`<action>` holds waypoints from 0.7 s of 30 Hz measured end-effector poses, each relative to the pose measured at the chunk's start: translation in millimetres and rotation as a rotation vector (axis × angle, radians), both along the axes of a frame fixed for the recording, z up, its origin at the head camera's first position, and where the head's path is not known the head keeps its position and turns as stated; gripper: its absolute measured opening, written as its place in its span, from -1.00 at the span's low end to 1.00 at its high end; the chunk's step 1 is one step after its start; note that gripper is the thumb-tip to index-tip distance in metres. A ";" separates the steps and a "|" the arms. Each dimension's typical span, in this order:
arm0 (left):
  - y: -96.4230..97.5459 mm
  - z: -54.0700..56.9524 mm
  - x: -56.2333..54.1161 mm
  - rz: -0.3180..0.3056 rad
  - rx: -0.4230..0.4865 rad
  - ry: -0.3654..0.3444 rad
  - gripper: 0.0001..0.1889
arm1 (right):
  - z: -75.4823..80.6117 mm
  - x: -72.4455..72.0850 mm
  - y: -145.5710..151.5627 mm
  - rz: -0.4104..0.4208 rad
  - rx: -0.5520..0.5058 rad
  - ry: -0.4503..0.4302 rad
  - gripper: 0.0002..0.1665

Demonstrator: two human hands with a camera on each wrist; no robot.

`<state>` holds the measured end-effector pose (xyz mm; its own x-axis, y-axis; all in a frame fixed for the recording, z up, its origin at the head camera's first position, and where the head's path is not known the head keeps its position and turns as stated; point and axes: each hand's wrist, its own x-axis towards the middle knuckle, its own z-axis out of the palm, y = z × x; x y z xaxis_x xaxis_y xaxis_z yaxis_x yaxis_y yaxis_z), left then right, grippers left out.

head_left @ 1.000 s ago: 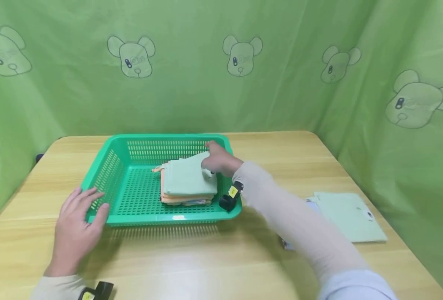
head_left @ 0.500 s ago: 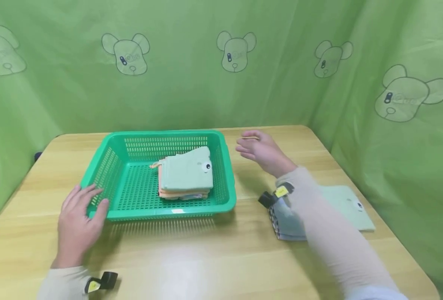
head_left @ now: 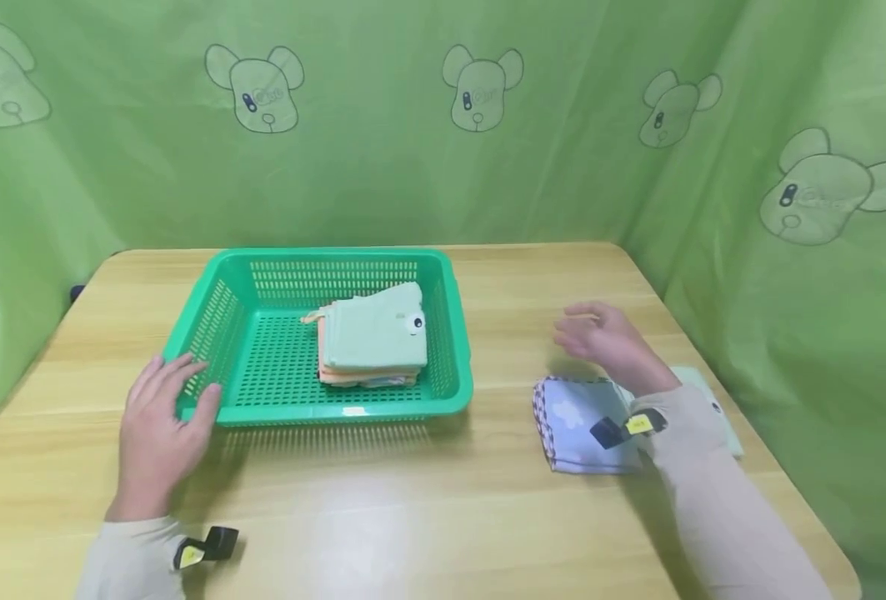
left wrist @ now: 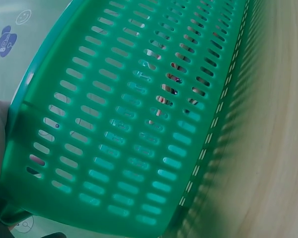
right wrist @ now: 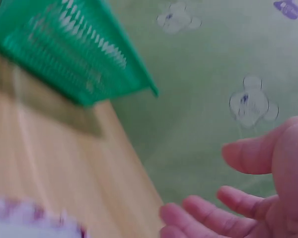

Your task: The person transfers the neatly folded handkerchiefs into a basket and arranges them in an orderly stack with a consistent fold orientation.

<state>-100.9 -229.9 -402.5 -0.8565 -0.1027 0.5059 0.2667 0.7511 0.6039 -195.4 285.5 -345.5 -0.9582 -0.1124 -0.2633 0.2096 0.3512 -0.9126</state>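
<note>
My left hand (head_left: 159, 429) rests on the near left corner of a green plastic basket (head_left: 277, 412), fingers spread over the rim. Inside the basket, toward its right side, lies a stack of folded cloths with a pale green one (head_left: 375, 333) on top, marked with a white eye patch. My right hand (head_left: 603, 340) is in the air right of the basket, fingers extended and holding nothing. Below it on the table lies a folded blue cloth (head_left: 573, 425) with a checked edge. My right forearm partly hides another pale green cloth (head_left: 705, 400) beside it.
The wooden table (head_left: 352, 517) carries everything. A green curtain (head_left: 367, 167) printed with bear heads hangs behind it and along both sides. In the left wrist view the slotted basket wall (left wrist: 119, 119) fills most of the picture.
My right hand has left the cloth stack in the basket and moved right, over toward the folded cloths on the table. The left hand stays on the basket corner.
</note>
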 end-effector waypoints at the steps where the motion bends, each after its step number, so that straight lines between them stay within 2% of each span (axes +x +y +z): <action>1: 0.2 -0.1 0.1 0.005 0.002 -0.001 -0.60 | -4.0 2.6 5.6 0.012 0.038 -0.009 -0.29; 7: 1.2 0.2 0.5 0.008 0.019 0.017 -0.60 | -22.4 19.8 32.1 0.019 0.164 -0.049 -0.23; 11: 2.1 0.2 -0.1 -0.005 0.029 0.024 -0.60 | -27.6 32.1 48.0 -0.007 0.271 -0.052 -0.20; 15: 2.6 1.9 -0.9 -0.010 0.038 0.028 -0.61 | -29.3 42.4 61.0 -0.015 0.428 -0.069 -0.19; 21: 3.2 1.6 0.3 0.000 0.057 0.027 -0.62 | -37.2 51.8 73.5 0.090 0.657 -0.073 -0.25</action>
<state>-100.5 -226.8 -400.9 -0.8426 -0.1316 0.5222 0.2837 0.7157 0.6381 -143.6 359.0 -382.7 -0.9295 0.0152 -0.3684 0.2071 0.8482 -0.4875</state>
